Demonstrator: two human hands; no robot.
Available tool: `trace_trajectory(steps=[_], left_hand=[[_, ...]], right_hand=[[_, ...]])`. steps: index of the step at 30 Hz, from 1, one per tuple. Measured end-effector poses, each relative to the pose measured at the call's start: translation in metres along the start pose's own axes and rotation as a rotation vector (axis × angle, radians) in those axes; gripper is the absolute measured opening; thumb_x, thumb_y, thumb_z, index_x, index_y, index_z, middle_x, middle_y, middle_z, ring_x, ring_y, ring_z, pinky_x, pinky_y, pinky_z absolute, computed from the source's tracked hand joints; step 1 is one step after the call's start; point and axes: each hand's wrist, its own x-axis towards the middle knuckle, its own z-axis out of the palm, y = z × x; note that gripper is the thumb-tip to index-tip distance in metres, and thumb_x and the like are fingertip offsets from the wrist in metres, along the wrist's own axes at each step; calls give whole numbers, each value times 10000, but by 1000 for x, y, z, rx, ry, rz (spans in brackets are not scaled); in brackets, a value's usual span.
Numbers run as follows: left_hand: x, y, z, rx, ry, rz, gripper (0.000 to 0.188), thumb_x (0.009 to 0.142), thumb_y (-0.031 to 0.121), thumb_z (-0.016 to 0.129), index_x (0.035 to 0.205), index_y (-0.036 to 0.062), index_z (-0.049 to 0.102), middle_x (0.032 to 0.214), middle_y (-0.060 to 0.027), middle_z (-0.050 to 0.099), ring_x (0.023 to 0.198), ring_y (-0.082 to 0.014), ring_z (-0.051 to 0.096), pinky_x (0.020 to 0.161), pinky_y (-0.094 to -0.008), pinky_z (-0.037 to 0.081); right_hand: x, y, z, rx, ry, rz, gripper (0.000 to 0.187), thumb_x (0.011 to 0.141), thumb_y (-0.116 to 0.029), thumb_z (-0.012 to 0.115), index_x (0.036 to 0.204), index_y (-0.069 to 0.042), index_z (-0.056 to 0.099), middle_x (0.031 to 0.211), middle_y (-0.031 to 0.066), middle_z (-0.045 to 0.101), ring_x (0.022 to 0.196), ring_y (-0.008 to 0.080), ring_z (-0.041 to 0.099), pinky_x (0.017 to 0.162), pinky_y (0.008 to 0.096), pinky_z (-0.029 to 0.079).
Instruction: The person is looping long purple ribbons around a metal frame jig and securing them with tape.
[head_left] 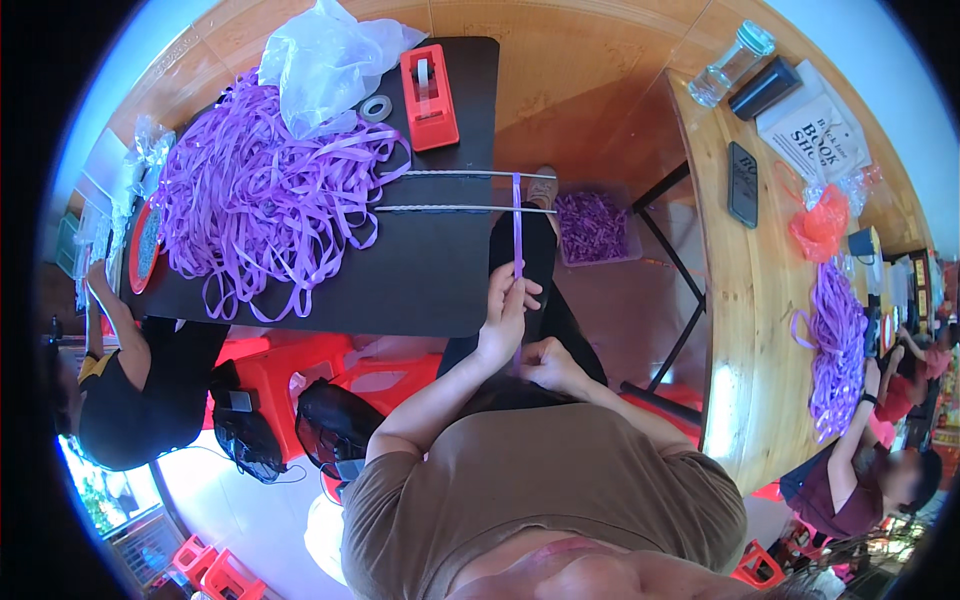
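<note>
A narrow purple ribbon (pixel 518 235) runs down from two thin metal rods (pixel 470 209) that jut past the right edge of the black table. My left hand (pixel 508 310) pinches the ribbon below the rods, with some fingers spread to the side. Lower down, close to my lap, my right hand (pixel 553 366) is curled closed at the ribbon's lower end; its fingertips are partly hidden. A big tangled heap of purple ribbon (pixel 270 200) covers the left part of the table, beyond my left arm.
On the black table (pixel 430 290) lie a red tape dispenser (pixel 430 100), a tape roll (pixel 376 108) and a plastic bag (pixel 330 65). A bin of purple ribbon pieces (pixel 597 225) stands on the floor. A wooden table (pixel 740 330) is at right; other people sit at both sides.
</note>
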Motion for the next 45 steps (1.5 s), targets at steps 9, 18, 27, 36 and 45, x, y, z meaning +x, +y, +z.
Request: trace_trajectory(steps=[9, 18, 27, 36, 45], left_hand=[[43, 23, 22, -94, 102, -75, 214, 996, 167, 395, 1115, 32, 509, 809, -58, 619, 613, -101, 587, 576, -209, 417], [70, 26, 30, -334, 142, -61, 213, 1001, 208, 395, 1019, 53, 540, 731, -34, 616, 559, -106, 580, 545, -201, 403], [67, 21, 26, -349, 113, -47, 225, 1003, 237, 398, 1020, 64, 541, 715, -28, 614, 545, -97, 563, 551, -212, 395], [73, 13, 21, -313, 140, -60, 221, 1004, 237, 405, 1002, 61, 539, 730, -29, 606, 571, -89, 546, 563, -204, 395], [81, -5, 17, -426, 146, 16, 164, 956, 108, 495, 1065, 51, 604, 957, -25, 637, 831, -88, 586, 742, -229, 460]], right_hand=[[1, 6, -12, -106, -13, 50, 60, 744, -17, 645, 775, 26, 673, 680, 84, 666, 605, 112, 601, 584, 261, 471], [7, 14, -20, -51, -17, 113, 77, 762, -41, 659, 792, 29, 673, 654, 63, 650, 588, 102, 585, 568, 262, 466], [29, -14, -69, -204, 315, -76, 75, 806, -24, 594, 809, 6, 663, 707, 51, 651, 659, 83, 587, 604, 241, 458], [82, -165, -88, -248, 636, -614, 63, 820, -9, 653, 857, 43, 649, 737, 27, 571, 637, 58, 515, 546, 208, 386], [118, -174, -52, -955, 824, -574, 137, 731, -194, 677, 731, -66, 628, 704, 76, 580, 697, 268, 595, 601, 397, 394]])
